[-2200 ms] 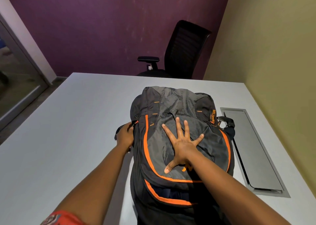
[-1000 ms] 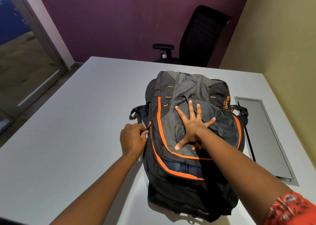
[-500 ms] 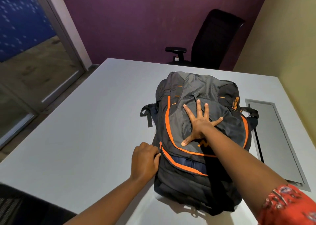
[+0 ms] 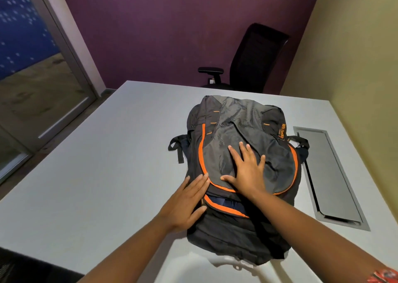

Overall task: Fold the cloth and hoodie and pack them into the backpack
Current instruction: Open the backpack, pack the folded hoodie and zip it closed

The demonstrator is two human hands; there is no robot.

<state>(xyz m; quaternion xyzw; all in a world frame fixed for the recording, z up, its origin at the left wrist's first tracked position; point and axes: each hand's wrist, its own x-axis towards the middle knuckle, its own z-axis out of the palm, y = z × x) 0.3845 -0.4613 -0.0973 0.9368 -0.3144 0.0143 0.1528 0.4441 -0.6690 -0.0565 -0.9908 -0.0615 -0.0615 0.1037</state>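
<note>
The right hand [image 4: 247,170] lies flat on the grey front panel of the backpack [image 4: 241,175], fingers straight and spread, its grip closed on nothing, only pressing down. The left hand [image 4: 185,203] rests palm-down on the left flank of the pack at centre frame, fingers straight and together, touching the fabric just beside the orange piping [image 4: 201,153]; its grip also holds nothing. The backpack lies face-up across the middle of the frame, bulging as if full. The cloth and hoodie are not visible anywhere, so they are probably already inside, though that cannot be confirmed.

From here the risk looks small but real: a dark gap shows under the lower orange-trimmed flap, and whether the zip there is fully drawn cannot be told. If it is not, lifting the pack could let the contents slide out. Pressing hard on an overstuffed pack could also strain a zip or undo the folds inside.

The counter [image 4: 97,175] is pale grey and matt, with a recessed metal cable hatch [image 4: 331,175] at right. Beyond it, at upper right, stands a black office chair [image 4: 254,61] against a purple wall, with an olive wall on the right and a glass door [image 4: 32,78] at upper left
</note>
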